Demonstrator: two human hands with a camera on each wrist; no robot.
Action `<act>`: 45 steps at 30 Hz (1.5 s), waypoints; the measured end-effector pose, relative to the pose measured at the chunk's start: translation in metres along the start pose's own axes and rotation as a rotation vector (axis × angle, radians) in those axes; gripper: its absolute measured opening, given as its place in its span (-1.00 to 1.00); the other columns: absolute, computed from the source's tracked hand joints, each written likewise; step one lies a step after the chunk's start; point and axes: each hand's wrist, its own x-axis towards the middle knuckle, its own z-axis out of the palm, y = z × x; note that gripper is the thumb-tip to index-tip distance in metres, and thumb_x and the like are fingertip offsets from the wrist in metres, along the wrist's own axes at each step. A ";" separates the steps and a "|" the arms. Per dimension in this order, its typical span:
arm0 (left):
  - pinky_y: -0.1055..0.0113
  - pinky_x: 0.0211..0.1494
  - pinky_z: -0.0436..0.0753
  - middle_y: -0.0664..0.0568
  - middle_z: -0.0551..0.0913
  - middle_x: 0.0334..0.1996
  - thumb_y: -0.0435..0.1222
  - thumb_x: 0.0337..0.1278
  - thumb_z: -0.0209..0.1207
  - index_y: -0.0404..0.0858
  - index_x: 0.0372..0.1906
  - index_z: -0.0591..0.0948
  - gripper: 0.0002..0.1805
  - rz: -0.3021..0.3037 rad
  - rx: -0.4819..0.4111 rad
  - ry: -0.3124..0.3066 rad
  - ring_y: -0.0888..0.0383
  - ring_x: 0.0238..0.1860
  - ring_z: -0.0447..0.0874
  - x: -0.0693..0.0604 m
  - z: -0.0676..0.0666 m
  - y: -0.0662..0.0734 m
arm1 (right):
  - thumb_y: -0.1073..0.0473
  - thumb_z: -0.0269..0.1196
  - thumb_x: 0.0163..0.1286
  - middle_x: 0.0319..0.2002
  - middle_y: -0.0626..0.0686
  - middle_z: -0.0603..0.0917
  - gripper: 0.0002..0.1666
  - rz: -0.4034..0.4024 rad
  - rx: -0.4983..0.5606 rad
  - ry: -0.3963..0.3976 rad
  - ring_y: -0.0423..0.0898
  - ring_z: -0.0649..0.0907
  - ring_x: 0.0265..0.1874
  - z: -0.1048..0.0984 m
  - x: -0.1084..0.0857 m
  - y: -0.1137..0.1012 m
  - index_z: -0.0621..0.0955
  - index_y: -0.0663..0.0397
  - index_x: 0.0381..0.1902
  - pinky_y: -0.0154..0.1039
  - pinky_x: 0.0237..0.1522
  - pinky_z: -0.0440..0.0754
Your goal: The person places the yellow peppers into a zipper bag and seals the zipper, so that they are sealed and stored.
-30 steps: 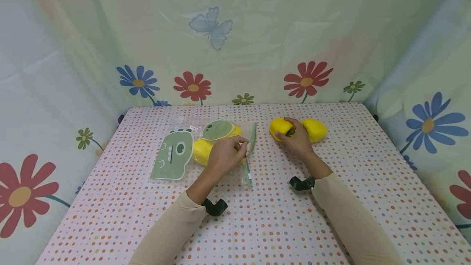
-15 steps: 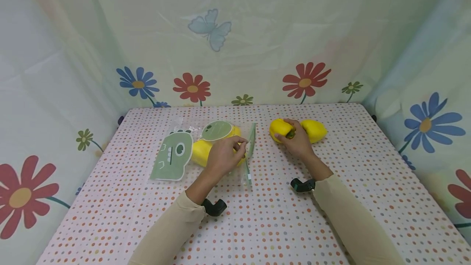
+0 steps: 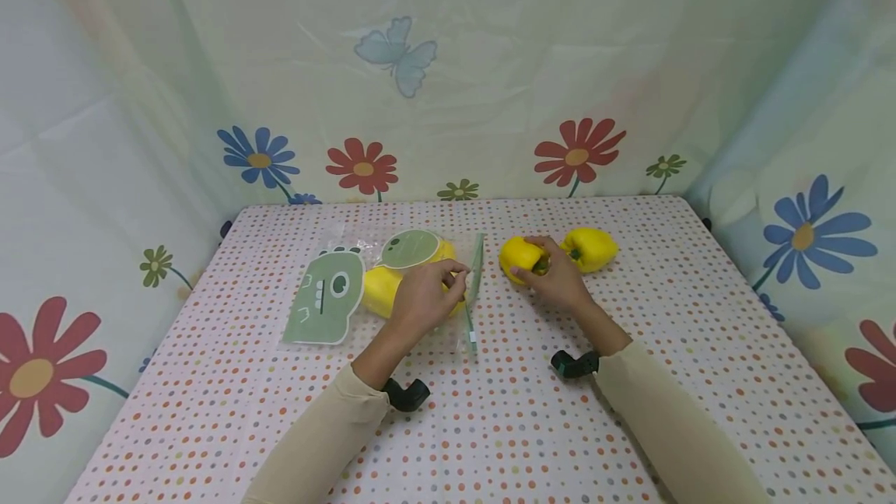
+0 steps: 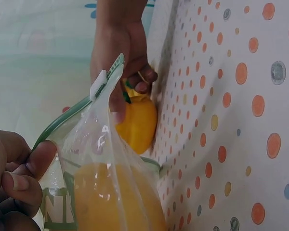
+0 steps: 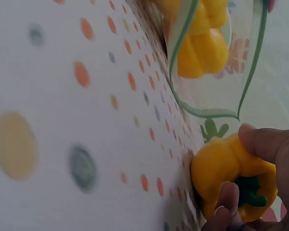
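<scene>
A clear zip bag [image 3: 325,302] with green monster prints lies left of centre, with yellow bell peppers [image 5: 202,55] inside. My left hand [image 3: 428,298] pinches the green edge of the bag's mouth, which gapes in the right wrist view. A white slider [image 4: 98,85] sits on that edge. Just right of the mouth, my right hand [image 3: 560,278] grips a yellow bell pepper [image 5: 216,166] between thumb and fingers, around its green stem end. This pepper is outside the bag, low over or on the table. Another yellow bell pepper [image 3: 593,248] lies behind the right hand.
The table [image 3: 504,426] has a dotted cloth. A flower-printed curtain [image 3: 483,99] closes off the back and both sides. Black wrist devices [image 3: 407,394] stick out by each sleeve.
My right hand has drawn its bell pepper slightly left and nearer me, so a gap shows between it and the other pepper. The left hand keeps its pinch on the bag.
</scene>
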 end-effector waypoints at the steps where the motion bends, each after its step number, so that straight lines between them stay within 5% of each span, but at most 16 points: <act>1: 0.48 -0.71 0.23 0.19 0.73 -0.59 -0.21 0.34 0.11 -0.16 -0.05 0.73 -0.74 0.000 0.002 0.001 0.31 -0.83 0.25 0.000 0.000 0.000 | -0.04 0.29 0.36 0.48 0.21 0.24 -0.17 -0.011 -0.004 0.000 0.23 0.33 0.40 0.002 -0.002 0.000 0.22 -0.03 0.48 0.25 0.39 0.28; 11: 0.48 -0.71 0.22 0.21 0.72 -0.60 -0.21 0.34 0.12 -0.15 -0.05 0.74 -0.75 -0.009 0.004 0.008 0.31 -0.83 0.24 0.000 0.000 -0.001 | -0.01 0.31 0.34 0.44 0.21 0.31 -0.21 -0.073 -0.014 -0.029 0.22 0.35 0.39 0.010 -0.023 -0.009 0.27 -0.02 0.44 0.27 0.37 0.28; 16: 0.48 -0.71 0.25 0.21 0.72 -0.60 -0.20 0.34 0.12 -0.15 -0.05 0.73 -0.74 -0.013 0.007 0.001 0.31 -0.82 0.26 -0.001 0.000 -0.001 | -0.01 0.33 0.31 0.44 0.20 0.31 -0.21 -0.078 -0.042 -0.055 0.12 0.53 0.04 0.010 -0.037 -0.009 0.28 -0.08 0.43 -0.03 -0.06 0.58; 22: 0.49 -0.71 0.27 0.20 0.72 -0.60 -0.20 0.35 0.12 -0.16 -0.05 0.73 -0.75 -0.008 0.004 0.004 0.31 -0.82 0.27 -0.001 0.001 -0.001 | -0.02 0.37 0.27 0.41 0.19 0.35 -0.20 -0.109 -0.053 -0.066 -0.03 0.45 -0.38 0.011 -0.053 -0.007 0.31 -0.10 0.41 -0.27 -0.38 0.44; 33: 0.49 -0.70 0.27 0.19 0.72 -0.58 -0.20 0.35 0.12 -0.16 -0.05 0.73 -0.74 -0.013 0.012 -0.008 0.31 -0.80 0.28 -0.001 0.001 0.000 | -0.06 0.38 0.26 0.33 0.18 0.41 -0.20 -0.135 -0.056 -0.100 -0.06 0.46 -0.33 0.012 -0.080 -0.011 0.32 -0.11 0.39 -0.28 -0.34 0.46; 39: 0.49 -0.70 0.26 0.20 0.72 -0.59 -0.19 0.35 0.11 -0.15 -0.04 0.73 -0.74 -0.016 0.016 -0.013 0.31 -0.81 0.27 -0.001 0.001 0.001 | -0.04 0.37 0.27 0.30 0.19 0.41 -0.22 -0.185 -0.101 -0.099 -0.03 0.47 -0.13 0.007 -0.082 -0.013 0.37 -0.08 0.40 -0.29 -0.24 0.51; 45: 0.49 -0.70 0.25 0.20 0.71 -0.60 -0.20 0.34 0.12 -0.16 -0.04 0.73 -0.75 -0.028 0.010 -0.013 0.31 -0.81 0.28 -0.001 -0.001 0.001 | 0.13 0.39 0.25 0.30 0.19 0.42 -0.30 -0.186 -0.076 -0.156 -0.08 0.51 -0.42 -0.002 -0.079 -0.014 0.44 -0.12 0.34 -0.29 -0.44 0.57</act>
